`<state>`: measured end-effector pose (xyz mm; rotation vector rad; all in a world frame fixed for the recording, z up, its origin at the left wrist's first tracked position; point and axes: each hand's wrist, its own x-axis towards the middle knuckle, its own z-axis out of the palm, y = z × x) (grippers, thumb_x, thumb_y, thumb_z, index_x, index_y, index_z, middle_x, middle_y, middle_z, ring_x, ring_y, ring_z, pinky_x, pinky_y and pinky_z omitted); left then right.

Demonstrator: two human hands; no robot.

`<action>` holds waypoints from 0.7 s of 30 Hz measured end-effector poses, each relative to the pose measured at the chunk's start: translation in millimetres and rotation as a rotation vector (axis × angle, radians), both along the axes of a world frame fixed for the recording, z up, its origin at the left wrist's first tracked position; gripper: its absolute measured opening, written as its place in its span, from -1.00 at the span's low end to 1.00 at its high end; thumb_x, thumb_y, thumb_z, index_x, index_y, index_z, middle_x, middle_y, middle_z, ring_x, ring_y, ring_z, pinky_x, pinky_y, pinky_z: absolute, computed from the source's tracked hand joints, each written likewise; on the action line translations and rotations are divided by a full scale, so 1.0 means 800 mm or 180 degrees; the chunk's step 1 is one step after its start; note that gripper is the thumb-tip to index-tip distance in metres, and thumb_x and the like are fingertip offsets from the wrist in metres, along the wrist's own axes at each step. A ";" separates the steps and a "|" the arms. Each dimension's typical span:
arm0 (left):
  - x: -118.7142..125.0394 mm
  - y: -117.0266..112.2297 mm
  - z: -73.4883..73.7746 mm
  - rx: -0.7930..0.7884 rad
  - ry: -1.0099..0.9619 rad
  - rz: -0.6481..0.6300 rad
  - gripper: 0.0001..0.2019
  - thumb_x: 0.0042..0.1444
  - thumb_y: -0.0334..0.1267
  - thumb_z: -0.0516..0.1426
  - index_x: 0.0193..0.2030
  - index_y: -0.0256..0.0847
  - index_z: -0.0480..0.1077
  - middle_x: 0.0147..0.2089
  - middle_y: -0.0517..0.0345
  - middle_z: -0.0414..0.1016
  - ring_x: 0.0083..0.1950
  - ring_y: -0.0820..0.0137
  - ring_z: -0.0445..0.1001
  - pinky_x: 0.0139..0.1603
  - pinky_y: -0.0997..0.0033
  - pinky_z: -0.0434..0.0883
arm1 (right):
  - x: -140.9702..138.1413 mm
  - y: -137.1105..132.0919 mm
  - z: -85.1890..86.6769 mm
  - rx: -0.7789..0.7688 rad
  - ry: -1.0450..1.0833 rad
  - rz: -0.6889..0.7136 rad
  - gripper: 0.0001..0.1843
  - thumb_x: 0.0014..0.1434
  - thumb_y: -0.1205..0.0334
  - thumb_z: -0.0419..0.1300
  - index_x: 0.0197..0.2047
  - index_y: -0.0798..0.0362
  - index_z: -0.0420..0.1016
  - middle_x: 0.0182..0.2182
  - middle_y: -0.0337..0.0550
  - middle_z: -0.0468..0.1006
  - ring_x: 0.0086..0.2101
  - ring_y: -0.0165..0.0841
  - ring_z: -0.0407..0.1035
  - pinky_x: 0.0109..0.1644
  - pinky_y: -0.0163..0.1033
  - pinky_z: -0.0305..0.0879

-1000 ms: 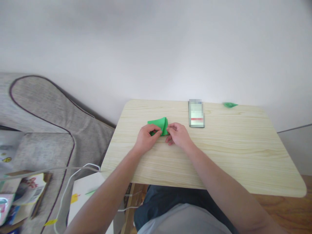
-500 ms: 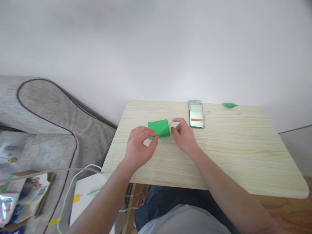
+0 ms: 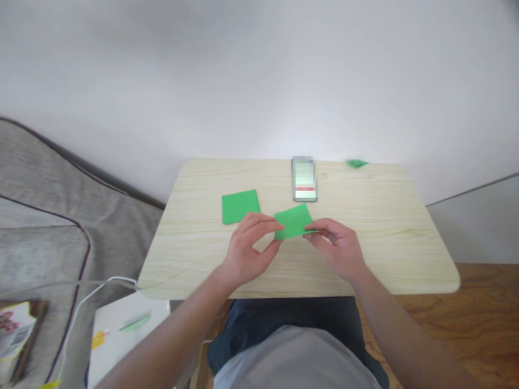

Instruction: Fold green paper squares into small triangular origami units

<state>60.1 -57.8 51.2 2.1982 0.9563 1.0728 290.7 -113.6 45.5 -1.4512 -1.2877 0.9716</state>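
Observation:
Both hands hold one green paper square (image 3: 294, 220) just above the pale wooden table (image 3: 385, 237). My left hand (image 3: 248, 249) pinches its left edge with thumb and fingers. My right hand (image 3: 338, 247) pinches its right lower corner. A second green paper square (image 3: 240, 206), possibly a small stack, lies flat on the table to the left, apart from both hands.
A phone (image 3: 304, 179) lies screen up near the table's far edge, just behind the held paper. A small green folded piece (image 3: 357, 163) sits at the far right edge. A grey sofa (image 3: 48, 216) stands left, with a white cable (image 3: 97, 286) and papers below.
One green sheet was peeled off the pile and carried right toward the table's middle, now held by both hands. The other green paper stays at left. The camera view shifted.

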 end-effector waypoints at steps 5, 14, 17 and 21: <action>0.025 0.007 -0.031 -0.0103 0.0528 -0.0481 -0.84 0.26 -0.33 0.17 -0.12 -0.08 0.58 -0.06 0.04 0.64 0.02 0.21 0.52 0.12 0.08 0.44 | 0.031 -0.022 -0.019 -0.0244 -0.0804 0.0108 -0.82 0.22 0.26 0.27 -0.12 -0.08 0.66 -0.21 -0.18 0.67 -0.20 -0.26 0.53 -0.01 -0.11 0.44; 0.051 -0.011 -0.049 -0.0447 0.0890 -0.0339 -0.88 0.24 -0.30 0.19 -0.16 -0.08 0.57 -0.15 0.09 0.65 0.03 0.21 0.55 0.15 0.06 0.39 | 0.051 -0.036 -0.030 0.0237 -0.1654 0.0406 -0.83 0.33 0.17 0.22 -0.09 -0.07 0.64 -0.11 -0.08 0.63 -0.03 -0.17 0.45 0.13 -0.02 0.36; 0.050 -0.015 -0.049 -0.0591 0.0806 -0.0201 -0.81 0.17 -0.30 0.24 -0.06 -0.08 0.55 -0.09 0.09 0.64 0.03 0.21 0.55 0.18 0.06 0.38 | 0.050 -0.027 -0.029 0.0042 -0.1748 0.0377 -0.81 0.37 0.16 0.18 -0.10 -0.02 0.62 -0.23 -0.09 0.63 -0.14 -0.20 0.46 0.00 -0.09 0.36; 0.047 -0.014 -0.042 -0.0712 0.0778 0.0015 -0.54 0.09 -0.29 0.30 0.16 -0.05 0.43 -0.01 0.12 0.63 0.11 0.16 0.51 0.26 0.02 0.32 | 0.050 -0.011 -0.026 -0.0228 -0.2018 0.0431 -0.78 0.37 0.14 0.15 -0.11 0.00 0.61 -0.29 -0.10 0.60 -0.26 -0.24 0.46 -0.12 -0.16 0.32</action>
